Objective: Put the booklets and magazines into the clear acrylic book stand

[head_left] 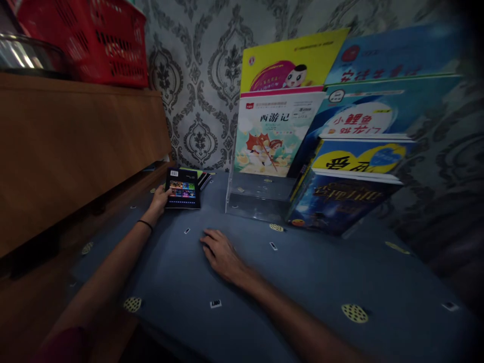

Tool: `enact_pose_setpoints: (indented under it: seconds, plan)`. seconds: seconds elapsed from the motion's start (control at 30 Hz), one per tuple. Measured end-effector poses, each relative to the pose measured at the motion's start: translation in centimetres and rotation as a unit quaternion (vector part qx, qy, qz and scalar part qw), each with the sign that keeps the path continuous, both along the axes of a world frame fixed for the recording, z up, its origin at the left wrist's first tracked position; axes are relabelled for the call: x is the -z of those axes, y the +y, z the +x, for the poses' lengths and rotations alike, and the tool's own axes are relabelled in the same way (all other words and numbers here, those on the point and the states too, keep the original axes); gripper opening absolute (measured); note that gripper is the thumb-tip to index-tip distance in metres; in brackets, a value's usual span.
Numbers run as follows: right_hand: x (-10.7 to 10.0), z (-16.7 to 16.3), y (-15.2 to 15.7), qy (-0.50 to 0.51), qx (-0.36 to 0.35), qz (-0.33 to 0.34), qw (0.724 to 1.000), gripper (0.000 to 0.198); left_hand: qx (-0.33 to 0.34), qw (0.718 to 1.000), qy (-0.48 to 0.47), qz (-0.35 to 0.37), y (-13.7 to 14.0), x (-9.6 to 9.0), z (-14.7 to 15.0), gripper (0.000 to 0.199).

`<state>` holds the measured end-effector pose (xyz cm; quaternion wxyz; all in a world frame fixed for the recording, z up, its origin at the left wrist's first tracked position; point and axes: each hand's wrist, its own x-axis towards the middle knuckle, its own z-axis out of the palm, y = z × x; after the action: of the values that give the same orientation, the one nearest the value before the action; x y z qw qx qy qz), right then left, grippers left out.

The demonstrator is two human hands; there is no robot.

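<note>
My left hand (161, 197) grips the left edge of a black book (184, 189) with small coloured pictures and a barcode on its cover. Partly under and behind it lie more books (204, 180), mostly hidden. My right hand (221, 252) rests on the blue patterned tablecloth (302, 282), fingers stretched out and holding nothing. Beyond it stands a clear stepped book rack (257, 201). A white-and-green book (274, 136) and a yellow book (291, 58) lean in its left side; several blue and yellow books, including a dark blue book (340, 201) in front, fill the right.
A wooden cabinet (83, 146) stands along the left side of the table. On top of it are a red plastic basket (121, 45) and a shiny metal bowl (30, 53). Grey damask-patterned wallpaper (200, 75) covers the wall behind the rack.
</note>
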<state>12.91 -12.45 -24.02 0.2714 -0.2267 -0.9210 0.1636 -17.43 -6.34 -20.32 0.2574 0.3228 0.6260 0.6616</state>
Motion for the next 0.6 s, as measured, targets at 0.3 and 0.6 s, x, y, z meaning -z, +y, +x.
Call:
enact_pose_setpoints:
  seconds: [0.3,0.6]
  plan:
    - [-0.3,0.2,0.1,0.114,0.038,-0.035,0.992,0.032,0.133,0.989,-0.051,-0.049,-5.9,0.4,0.0,0.038]
    - [-2.1,0.4,-1.3,0.231,0.003,0.057,0.971,0.027,0.367,0.909,-0.015,-0.195,-8.0,-1.0,0.5,0.045]
